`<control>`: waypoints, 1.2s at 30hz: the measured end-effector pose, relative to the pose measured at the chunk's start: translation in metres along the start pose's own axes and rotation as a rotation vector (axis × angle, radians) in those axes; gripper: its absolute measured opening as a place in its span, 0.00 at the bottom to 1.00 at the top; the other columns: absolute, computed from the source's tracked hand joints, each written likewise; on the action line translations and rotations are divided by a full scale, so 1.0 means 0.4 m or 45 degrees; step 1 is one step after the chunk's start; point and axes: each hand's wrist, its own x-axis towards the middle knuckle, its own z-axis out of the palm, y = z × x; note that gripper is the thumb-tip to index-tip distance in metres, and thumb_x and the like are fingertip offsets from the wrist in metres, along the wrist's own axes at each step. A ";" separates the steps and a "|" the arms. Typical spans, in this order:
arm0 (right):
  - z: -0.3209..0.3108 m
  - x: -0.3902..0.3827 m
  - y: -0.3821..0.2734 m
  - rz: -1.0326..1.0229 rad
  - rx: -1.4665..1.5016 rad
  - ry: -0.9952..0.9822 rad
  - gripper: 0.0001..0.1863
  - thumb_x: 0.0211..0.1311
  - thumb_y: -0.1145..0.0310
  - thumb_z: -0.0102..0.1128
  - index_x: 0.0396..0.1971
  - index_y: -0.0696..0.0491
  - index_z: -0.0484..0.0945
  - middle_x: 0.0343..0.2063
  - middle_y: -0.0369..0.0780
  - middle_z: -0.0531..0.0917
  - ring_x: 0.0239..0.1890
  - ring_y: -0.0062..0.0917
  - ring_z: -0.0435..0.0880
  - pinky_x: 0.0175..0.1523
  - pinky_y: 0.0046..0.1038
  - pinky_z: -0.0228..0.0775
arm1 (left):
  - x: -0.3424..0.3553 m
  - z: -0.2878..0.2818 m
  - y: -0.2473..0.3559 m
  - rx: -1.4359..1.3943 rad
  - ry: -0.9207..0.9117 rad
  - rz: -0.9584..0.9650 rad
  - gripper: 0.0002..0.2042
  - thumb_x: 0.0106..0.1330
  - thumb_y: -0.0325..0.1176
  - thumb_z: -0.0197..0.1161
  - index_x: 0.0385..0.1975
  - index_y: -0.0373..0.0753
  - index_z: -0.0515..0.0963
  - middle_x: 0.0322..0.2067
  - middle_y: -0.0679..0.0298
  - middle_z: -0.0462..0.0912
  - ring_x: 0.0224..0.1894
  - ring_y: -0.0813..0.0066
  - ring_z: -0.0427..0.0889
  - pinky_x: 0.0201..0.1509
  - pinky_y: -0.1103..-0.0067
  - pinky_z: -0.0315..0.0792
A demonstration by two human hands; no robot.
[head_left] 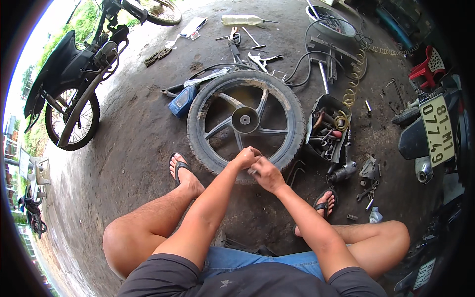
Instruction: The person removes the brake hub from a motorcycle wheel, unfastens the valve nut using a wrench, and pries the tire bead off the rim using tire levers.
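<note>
A motorcycle wheel with its tyre (pixel 295 111) lies flat on the ground in front of me, its grey spokes meeting at a round hub (pixel 245 120). Over the wheel's near edge my two hands come together, fingers curled. My left hand (pixel 247 157) is closed, and its fingertips meet those of my right hand (pixel 267 174). The right hand is closed too, with a small greyish bit showing at its fingers. What the hands hold between them is too small and covered to name. Against the wheel's far left side leans a blue bottle (pixel 183 101).
An open tool tray (pixel 326 141) full of hand tools stands right of the wheel, beside an air impact wrench (pixel 342 172). A yellow coiled hose (pixel 352 91) runs behind it to a basin (pixel 330 24). Motorcycles stand at left (pixel 74 74) and right (pixel 420 141). Beyond the wheel lies a clear bottle (pixel 241 20).
</note>
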 end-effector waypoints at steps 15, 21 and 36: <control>-0.025 0.001 0.004 -0.094 -0.086 -0.180 0.13 0.73 0.63 0.62 0.42 0.59 0.80 0.37 0.49 0.84 0.40 0.38 0.89 0.42 0.36 0.80 | 0.020 -0.006 -0.009 -0.081 -0.065 0.040 0.15 0.65 0.35 0.68 0.45 0.31 0.87 0.38 0.54 0.92 0.40 0.72 0.87 0.49 0.71 0.80; -0.039 0.006 0.061 0.269 0.100 0.184 0.08 0.66 0.64 0.69 0.37 0.51 0.80 0.36 0.44 0.84 0.40 0.43 0.86 0.42 0.40 0.79 | 0.020 -0.009 -0.003 0.091 -0.083 0.018 0.16 0.62 0.37 0.67 0.44 0.34 0.89 0.40 0.50 0.91 0.44 0.60 0.90 0.53 0.69 0.81; -0.043 0.040 0.182 1.157 1.435 0.984 0.22 0.83 0.58 0.40 0.43 0.62 0.76 0.40 0.49 0.85 0.38 0.39 0.91 0.45 0.36 0.88 | 0.042 -0.007 0.054 0.290 -0.315 -0.081 0.22 0.64 0.45 0.67 0.51 0.36 0.86 0.51 0.47 0.87 0.58 0.51 0.85 0.64 0.65 0.76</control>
